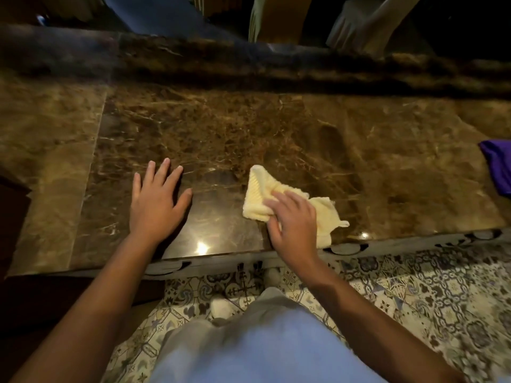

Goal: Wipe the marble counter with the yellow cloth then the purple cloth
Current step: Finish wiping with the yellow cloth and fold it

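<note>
Yellow-cloth stage underway, judging by layout: right hand [294,219] presses flat on the yellow cloth [260,197], crumpled ribbed terry, near the front edge of the marble counter [249,128], glossy brown w/ pale veins. Left hand [156,201] rests splayed, empty, on the stone. Purple cloth [497,164], smooth, bunched, lies untouched far right; that pass is left.

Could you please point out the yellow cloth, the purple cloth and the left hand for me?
yellow cloth [255,193]: head view, on its ribbed fold left of the fingers.
purple cloth [497,164]: head view, on the part showing at the right edge.
left hand [154,203]: head view, on the back of the hand.
</note>
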Motion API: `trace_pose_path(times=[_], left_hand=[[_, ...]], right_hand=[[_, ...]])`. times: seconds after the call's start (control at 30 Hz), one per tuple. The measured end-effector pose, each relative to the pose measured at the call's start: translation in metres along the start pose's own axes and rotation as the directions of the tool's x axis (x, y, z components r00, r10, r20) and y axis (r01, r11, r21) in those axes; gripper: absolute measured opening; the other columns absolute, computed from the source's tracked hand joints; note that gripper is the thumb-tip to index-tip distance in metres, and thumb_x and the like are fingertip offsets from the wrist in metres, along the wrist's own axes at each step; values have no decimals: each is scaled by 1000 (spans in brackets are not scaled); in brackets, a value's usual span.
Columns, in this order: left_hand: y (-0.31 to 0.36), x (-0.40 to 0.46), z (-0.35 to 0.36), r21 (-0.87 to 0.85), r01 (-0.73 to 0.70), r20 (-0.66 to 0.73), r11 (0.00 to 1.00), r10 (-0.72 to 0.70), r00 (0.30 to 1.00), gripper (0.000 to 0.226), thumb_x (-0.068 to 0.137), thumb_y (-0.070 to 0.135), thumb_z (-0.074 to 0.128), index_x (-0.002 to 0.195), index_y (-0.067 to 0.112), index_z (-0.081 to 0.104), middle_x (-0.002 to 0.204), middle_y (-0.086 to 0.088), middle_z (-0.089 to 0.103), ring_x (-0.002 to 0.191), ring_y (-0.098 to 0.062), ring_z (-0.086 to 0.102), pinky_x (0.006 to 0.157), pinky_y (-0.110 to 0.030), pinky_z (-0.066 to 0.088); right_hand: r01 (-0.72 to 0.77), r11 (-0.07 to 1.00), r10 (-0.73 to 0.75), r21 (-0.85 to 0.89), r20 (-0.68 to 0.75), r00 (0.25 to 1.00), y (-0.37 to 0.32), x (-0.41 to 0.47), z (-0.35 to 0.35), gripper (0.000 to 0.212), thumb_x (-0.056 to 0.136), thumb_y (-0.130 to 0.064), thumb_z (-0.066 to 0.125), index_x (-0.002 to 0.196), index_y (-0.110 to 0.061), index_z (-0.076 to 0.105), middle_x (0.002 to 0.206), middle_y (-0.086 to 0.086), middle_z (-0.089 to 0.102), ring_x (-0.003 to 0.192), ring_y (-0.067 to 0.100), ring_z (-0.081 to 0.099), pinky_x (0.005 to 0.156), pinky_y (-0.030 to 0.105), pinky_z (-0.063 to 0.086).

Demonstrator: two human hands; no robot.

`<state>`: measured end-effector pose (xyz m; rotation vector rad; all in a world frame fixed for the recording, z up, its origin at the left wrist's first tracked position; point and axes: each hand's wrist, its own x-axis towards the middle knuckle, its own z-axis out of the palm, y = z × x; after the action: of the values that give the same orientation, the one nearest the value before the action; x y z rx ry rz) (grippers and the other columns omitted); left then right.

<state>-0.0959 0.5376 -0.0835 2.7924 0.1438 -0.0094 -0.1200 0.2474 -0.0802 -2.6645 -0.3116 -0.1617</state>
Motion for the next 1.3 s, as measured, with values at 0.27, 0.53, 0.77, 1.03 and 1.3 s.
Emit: trace_pose_path(times=[0.27, 0.53, 0.77, 1.03, 1.3], left_hand=[[45, -28, -55, -542, 238, 285, 806, -90, 954, 79, 83, 87, 29, 102, 30, 80, 91, 6, 80, 87, -12, 75, 89, -43, 55], [90, -50, -66, -936, 300, 302, 186, -16, 953, 56, 82, 65, 69, 104, 16, 81, 105, -18, 80, 93, -28, 75, 88, -45, 56], [105, -57, -79, -965, 243, 236, 95, -76, 969, 32, 90, 41, 71, 112, 18, 74, 110, -7, 82, 103, -25, 78, 88, -42, 62], [143, -73, -91, -975, 222, 223, 16, 89, 971, 34, 81, 45, 84, 108, 24, 81, 118, -12, 79, 111, -30, 76, 91, -42, 63], [178, -86, -70, -979, 203, 204, 28, 41, 978, 55, 62, 50, 96, 110, 26, 82, 118, -9, 80, 111, -26, 76, 85, -34, 62]], right_hand=[[58, 891, 21, 451, -169, 985, -49, 12, -32, 34, 87, 0, 65, 112, -18, 78, 117, -10, 72, 111, 9, 65, 94, 42, 56], [332, 788, -296, 518, -154, 943, -84, 2, -70, 39, 81, 14, 71, 115, -5, 77, 128, 9, 72, 124, 25, 63, 101, 48, 52], [-255, 688, 250, 680, 108, 962, -51, -16, -85, 34, 89, -55, 57, 112, -34, 70, 110, -15, 73, 105, 7, 69, 96, 51, 57], [-624, 188, 76, 758, 622, 779, -46, -18, -83, 51, 77, -84, 57, 114, -54, 74, 127, -12, 75, 122, 8, 68, 108, 41, 49], [-566, -54, 51, 823, 568, 821, -3, -18, -125, 55, 85, -42, 74, 125, -4, 71, 128, 21, 73, 123, 35, 68, 112, 52, 48]])
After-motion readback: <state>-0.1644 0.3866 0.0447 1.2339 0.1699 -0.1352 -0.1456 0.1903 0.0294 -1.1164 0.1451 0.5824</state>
